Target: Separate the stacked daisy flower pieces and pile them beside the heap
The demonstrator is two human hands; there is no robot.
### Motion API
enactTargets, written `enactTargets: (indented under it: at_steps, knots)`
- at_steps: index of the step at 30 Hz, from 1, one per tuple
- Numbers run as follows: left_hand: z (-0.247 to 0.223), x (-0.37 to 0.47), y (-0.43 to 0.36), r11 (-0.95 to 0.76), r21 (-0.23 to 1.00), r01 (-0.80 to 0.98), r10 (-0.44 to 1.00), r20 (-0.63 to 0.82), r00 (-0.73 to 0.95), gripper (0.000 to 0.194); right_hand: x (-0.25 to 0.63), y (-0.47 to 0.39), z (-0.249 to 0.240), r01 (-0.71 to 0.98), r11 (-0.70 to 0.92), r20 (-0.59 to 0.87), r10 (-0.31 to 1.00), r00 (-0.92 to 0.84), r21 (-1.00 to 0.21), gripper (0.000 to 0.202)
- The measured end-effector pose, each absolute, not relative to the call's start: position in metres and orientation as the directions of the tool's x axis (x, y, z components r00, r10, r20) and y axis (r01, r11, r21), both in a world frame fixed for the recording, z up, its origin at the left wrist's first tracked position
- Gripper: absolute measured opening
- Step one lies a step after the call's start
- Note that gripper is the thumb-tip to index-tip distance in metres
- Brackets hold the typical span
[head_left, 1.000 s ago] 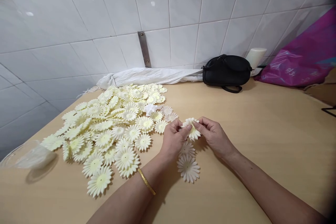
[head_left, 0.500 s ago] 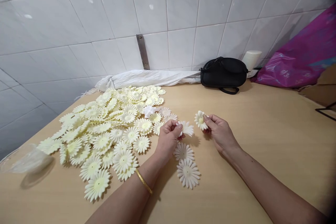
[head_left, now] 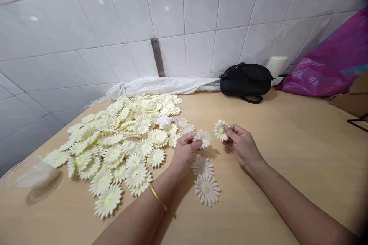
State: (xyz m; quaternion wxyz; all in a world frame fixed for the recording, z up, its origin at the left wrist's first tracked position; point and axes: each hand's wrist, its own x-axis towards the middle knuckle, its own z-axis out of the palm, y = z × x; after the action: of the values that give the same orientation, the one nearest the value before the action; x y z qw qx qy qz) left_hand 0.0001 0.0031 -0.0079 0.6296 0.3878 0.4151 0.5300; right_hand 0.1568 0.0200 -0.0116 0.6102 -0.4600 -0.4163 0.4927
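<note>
Between the thumb and fingers of my left hand point(head_left: 184, 152) is a white petal layer point(head_left: 202, 138), shaped like a daisy and raised above the table. My right hand point(head_left: 240, 141) pinches a small yellow-centred artificial daisy point(head_left: 220, 130) by its edge, a short gap to the right of the white layer. Below my left hand, two whitish petal layers point(head_left: 206, 188) lie flat on the table, one overlapping or touching the other. A wide heap of pale yellow petal layers point(head_left: 113, 153) spreads to the left of my left hand, with a crumpled white scrap point(head_left: 163, 121) on it.
A clear plastic bag point(head_left: 38, 174) lies at the table's left edge. Along the tiled wall run a rolled white cloth point(head_left: 169, 85), a black case point(head_left: 246, 80) and a white cylinder point(head_left: 276, 66). A purple bag point(head_left: 319, 69) leans at the back right, beside a cardboard box point(head_left: 350, 97).
The white petal layer in my left hand has turned to show more of its face. My right hand keeps its pinch on the daisy, and the view has shifted slightly.
</note>
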Motion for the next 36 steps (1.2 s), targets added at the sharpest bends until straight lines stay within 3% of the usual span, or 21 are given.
enactTargets:
  at_steps: [2,6,17,22,25,28,31,36]
  knots:
    - [-0.009,0.000,0.002,0.124,0.930,-0.347,0.988,-0.084,0.128,0.015,0.157,0.020,-0.012,-0.214,0.092,0.058,0.985,0.162,-0.972,0.029]
    - [-0.007,0.001,-0.001,0.096,0.941,-0.325,0.989,-0.053,0.139,0.025,0.155,0.019,-0.011,-0.200,0.091,0.061,0.987,0.148,-0.976,0.030]
    - [0.000,-0.003,0.000,0.043,0.999,0.010,0.998,-0.044,0.046,0.052,0.153,0.019,-0.012,-0.170,0.104,0.087,0.991,0.106,-0.980,0.032]
    - [-0.007,-0.006,0.002,-0.168,0.953,0.251,0.983,0.182,-0.032,0.042,0.154,0.020,-0.013,-0.157,0.084,0.068,0.992,0.108,-0.984,0.032]
    - [-0.007,-0.006,-0.001,-0.265,0.827,0.495,0.951,0.309,-0.009,0.027,0.154,0.018,-0.011,-0.137,0.087,0.073,0.992,0.106,-0.987,0.031]
    - [-0.001,-0.005,-0.005,-0.386,0.682,0.621,0.873,0.488,0.007,0.019,0.153,0.015,-0.009,-0.077,0.115,0.110,0.992,0.069,-0.990,0.030]
    - [0.004,-0.003,-0.007,-0.476,0.658,0.584,0.818,0.574,0.021,0.030,0.149,0.010,-0.006,0.026,0.183,0.183,0.983,-0.004,-0.983,0.030]
    - [0.003,0.003,-0.007,-0.329,0.908,0.260,0.943,0.301,0.143,0.021,0.141,0.000,-0.001,0.131,0.240,0.225,0.967,-0.116,-0.962,0.027]
